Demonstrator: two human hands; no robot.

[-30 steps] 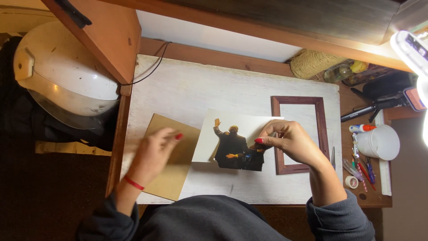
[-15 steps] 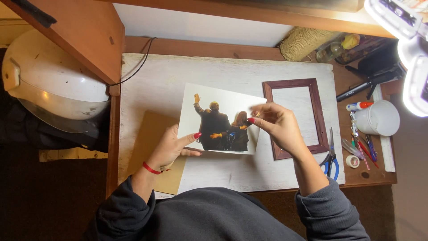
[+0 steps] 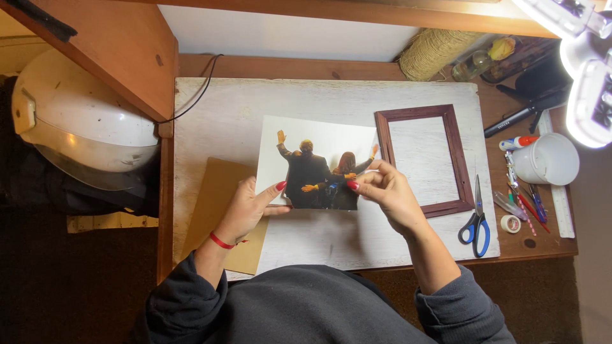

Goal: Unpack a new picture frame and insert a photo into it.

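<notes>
Both hands (image 3: 319,204) — on one photo (image 3: 319,162)

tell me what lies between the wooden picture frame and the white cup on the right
In the head view, blue-handled scissors lie between the picture frame and the white cup, lower down, with a red-capped marker just left of the cup.

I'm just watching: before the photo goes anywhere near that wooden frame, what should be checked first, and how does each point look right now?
1. Photo print held by both hands: ok, left hand at its lower left corner, right hand at its lower right.
2. Dark wooden frame lying flat on the white board: ok.
3. Frame opening free: ok, only board shows inside.
4. Brown backing card within reach: ok, under the left hand.
5. Scissors clear of the frame: ok, beside it.
6. Print fits the frame: cannot tell.
</notes>
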